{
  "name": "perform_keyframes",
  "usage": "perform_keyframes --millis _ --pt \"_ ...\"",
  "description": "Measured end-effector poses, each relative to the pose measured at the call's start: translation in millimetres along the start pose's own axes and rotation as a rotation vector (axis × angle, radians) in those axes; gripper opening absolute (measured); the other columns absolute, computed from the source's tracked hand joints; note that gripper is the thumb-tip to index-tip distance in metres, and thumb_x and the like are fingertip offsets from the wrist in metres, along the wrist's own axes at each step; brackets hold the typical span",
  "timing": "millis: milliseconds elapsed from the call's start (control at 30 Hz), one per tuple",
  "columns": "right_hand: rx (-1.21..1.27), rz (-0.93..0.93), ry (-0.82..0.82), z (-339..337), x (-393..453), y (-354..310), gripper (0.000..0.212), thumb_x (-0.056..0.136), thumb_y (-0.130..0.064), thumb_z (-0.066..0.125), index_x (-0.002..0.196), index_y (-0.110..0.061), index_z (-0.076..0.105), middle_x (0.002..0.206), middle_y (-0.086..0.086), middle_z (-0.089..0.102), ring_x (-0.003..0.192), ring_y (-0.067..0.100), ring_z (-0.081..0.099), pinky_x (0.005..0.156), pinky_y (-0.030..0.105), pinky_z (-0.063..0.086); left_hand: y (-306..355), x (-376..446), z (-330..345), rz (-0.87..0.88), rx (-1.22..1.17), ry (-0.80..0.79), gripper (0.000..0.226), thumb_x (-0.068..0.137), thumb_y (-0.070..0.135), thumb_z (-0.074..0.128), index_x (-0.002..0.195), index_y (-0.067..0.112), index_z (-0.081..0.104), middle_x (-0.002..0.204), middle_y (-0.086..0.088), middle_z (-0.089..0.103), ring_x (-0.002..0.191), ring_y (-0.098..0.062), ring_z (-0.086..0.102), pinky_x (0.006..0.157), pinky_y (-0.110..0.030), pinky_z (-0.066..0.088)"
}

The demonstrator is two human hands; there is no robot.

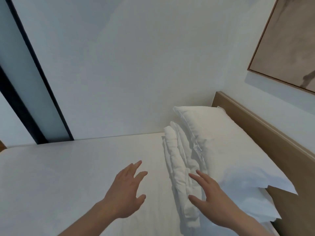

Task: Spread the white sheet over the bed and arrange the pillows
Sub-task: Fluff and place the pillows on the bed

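A folded white sheet [177, 160] lies as a long bundle across the bed [68, 176], just in front of the pillows. A white pillow [216, 140] lies flat against the wooden headboard; a second white pillow [252, 189] lies nearer me at the right. My left hand [126, 189] hovers over the bare mattress left of the bundle, fingers spread and holding nothing. My right hand [209, 196] reaches over the near part of the folded sheet with straight, spread fingers; whether it touches the cloth I cannot tell.
A wooden headboard [265, 126] runs along the right side. A white wall backs the bed's far edge. A dark-framed glass panel [32, 82] stands at the far left. A framed picture [288, 43] hangs above the headboard.
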State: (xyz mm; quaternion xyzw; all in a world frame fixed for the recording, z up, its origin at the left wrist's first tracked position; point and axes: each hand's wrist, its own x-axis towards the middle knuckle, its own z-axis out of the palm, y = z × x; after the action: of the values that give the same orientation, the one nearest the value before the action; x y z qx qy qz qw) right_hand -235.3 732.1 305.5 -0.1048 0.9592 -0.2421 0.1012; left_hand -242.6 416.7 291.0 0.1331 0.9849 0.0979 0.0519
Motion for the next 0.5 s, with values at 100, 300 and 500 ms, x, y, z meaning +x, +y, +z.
perform_keyframes --millis 100,300,500 --pt "-0.012 0.018 -0.045 63 46 26 0.066 0.095 -0.052 0.056 0.154 -0.046 0.025 0.164 -0.021 0.013 0.151 0.005 0.014 0.12 0.023 0.018 -23 28 76 -0.114 -0.019 -0.116 0.076 0.095 0.058 0.049 0.16 0.039 0.013 0.169 0.01 -0.017 0.157 -0.019 -0.006 0.127 -0.036 0.007" --pt "-0.105 0.255 -0.576 327 79 124 0.093 0.087 -0.064 0.059 0.161 -0.038 0.008 0.17 -0.005 -0.005 0.157 0.028 0.001 0.124 0.048 0.018 -94 9 327 -0.464 0.001 -0.706 0.122 0.074 0.066 0.074 0.16 0.039 -0.008 0.168 0.007 -0.023 0.155 -0.04 -0.004 0.117 -0.062 0.028" --pt "-0.245 0.297 -0.592 493 54 193 0.13 0.072 -0.068 0.071 0.146 -0.048 -0.035 0.151 -0.014 -0.051 0.147 0.044 -0.031 0.108 0.079 0.017 -120 -35 501 -0.561 -0.002 -0.682 0.141 0.071 0.056 0.083 0.146 0.048 -0.036 0.153 0.014 -0.05 0.15 -0.049 -0.018 0.107 -0.078 0.026"
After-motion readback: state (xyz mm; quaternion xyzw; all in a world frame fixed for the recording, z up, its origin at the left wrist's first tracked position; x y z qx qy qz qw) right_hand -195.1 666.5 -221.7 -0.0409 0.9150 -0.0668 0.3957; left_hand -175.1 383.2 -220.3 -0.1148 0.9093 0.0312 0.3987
